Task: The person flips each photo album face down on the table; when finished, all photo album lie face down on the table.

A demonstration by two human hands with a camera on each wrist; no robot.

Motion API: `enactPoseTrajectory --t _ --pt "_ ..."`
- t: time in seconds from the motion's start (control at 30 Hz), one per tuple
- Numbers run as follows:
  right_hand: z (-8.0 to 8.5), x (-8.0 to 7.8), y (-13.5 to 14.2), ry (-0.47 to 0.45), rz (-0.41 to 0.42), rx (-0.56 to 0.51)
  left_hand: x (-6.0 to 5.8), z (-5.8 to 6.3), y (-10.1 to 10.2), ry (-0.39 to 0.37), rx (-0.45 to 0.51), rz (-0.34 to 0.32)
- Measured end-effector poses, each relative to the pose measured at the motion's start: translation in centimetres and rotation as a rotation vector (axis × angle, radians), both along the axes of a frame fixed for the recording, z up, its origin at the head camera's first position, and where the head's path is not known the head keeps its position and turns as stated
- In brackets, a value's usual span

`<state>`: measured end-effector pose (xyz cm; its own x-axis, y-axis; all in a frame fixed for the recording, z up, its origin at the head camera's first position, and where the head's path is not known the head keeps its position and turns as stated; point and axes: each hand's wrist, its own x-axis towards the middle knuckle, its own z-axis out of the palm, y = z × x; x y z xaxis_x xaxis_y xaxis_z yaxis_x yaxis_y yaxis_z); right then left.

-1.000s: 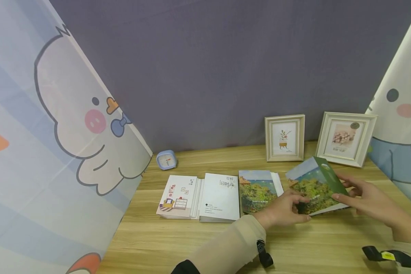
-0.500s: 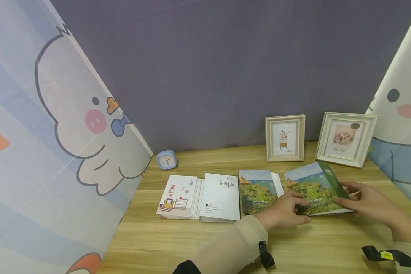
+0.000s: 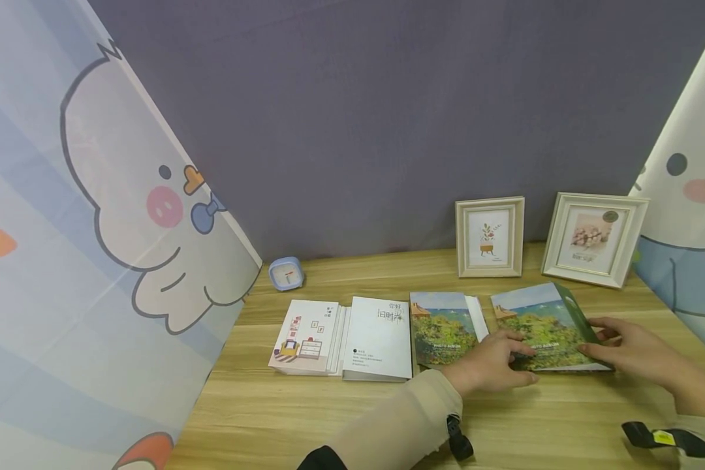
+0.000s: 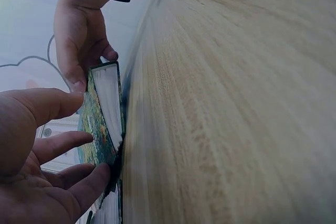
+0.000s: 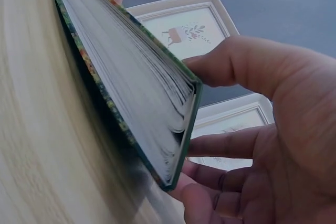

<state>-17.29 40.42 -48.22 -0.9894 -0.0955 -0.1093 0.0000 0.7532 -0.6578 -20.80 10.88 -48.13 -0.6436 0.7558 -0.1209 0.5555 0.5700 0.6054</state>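
A photo album (image 3: 534,323) with a painted garden-and-sea cover and green spine lies low over the table at the right in the head view. My right hand (image 3: 637,349) grips its spine side, thumb on the top cover and fingers along the spine and under it in the right wrist view. At the opposite edge is my left hand (image 3: 490,362), its loosely bent fingers touching the cover and edge. The left wrist view shows the album's page block (image 4: 107,95) fanned in a wedge. Beside the left hand lies a matching photo album (image 3: 443,326).
Two white albums (image 3: 378,339) lie left of the painted ones in a row. A blue alarm clock (image 3: 286,274) stands at the back left. Two photo frames, one cream (image 3: 461,238) and one leaning white frame (image 3: 637,238), stand behind the right-hand album, before a grey curtain (image 3: 352,130).
The album's raised spine side has come down, so its cover lies flatter and its right edge sits farther right. My right hand has followed it slightly; the left hand has barely moved.
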Motion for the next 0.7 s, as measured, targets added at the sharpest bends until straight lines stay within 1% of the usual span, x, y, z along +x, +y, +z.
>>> enactPoseTrajectory --t 0.1,0.3,0.5,0.63,0.7 --pt "-0.04 -0.03 0.19 -0.026 0.006 0.0 0.07 0.01 0.04 -0.01 0.001 0.003" --pt "-0.06 -0.09 0.45 -0.079 0.028 -0.044 0.23 -0.13 0.0 0.028 -0.046 -0.006" --pt "-0.21 -0.09 0.57 -0.095 0.031 -0.075 0.32 -0.17 0.01 0.004 -0.039 -0.003" --pt "-0.32 -0.09 0.61 -0.097 0.029 -0.084 0.36 -0.13 0.01 0.015 -0.046 -0.003" --pt "-0.37 -0.07 0.6 -0.088 0.029 -0.08 0.39 -0.13 0.05 0.039 -0.056 -0.003"
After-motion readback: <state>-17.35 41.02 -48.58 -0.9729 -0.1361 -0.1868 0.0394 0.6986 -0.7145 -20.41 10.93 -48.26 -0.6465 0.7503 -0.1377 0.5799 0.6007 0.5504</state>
